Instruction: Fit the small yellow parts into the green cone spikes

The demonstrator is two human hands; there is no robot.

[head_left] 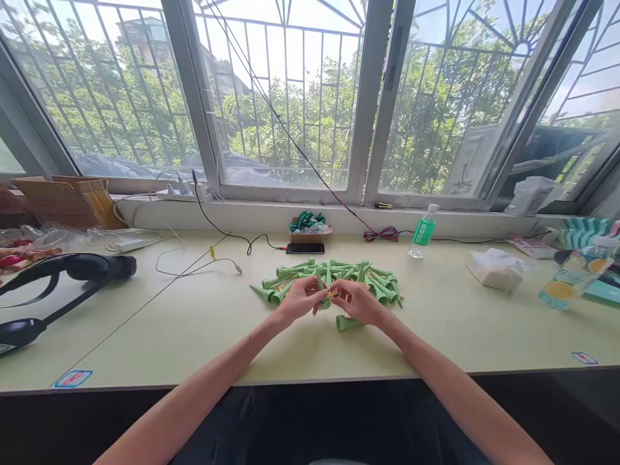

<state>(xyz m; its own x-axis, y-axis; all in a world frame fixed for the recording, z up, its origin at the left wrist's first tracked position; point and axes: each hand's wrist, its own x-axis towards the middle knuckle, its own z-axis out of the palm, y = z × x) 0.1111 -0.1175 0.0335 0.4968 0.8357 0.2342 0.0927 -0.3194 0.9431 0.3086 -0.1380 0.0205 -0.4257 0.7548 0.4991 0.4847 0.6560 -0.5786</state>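
Observation:
In the middle of the table lies a heap of pale green pointed cones [385, 294], hollow at the wide end. Above its near edge, my left hand [301, 298] is closed, thumb and fingers pinching one green cone [320, 283] held point up. Close against it, my right hand [361, 301] pinches a small yellowish piece [332, 294] beside that cone; its exact kind is too small to tell. Under my right hand a loose green cone [345, 323] lies on its side, its open end facing left. My fingers partly hide the heap behind them.
Behind the heap are a phone [305, 248] and a small box [310, 234] with green material. A bottle [423, 232], a tissue pack [495, 268] and another bottle [564, 290] stand right. A black headset [92, 266] and cables [194, 265] lie left.

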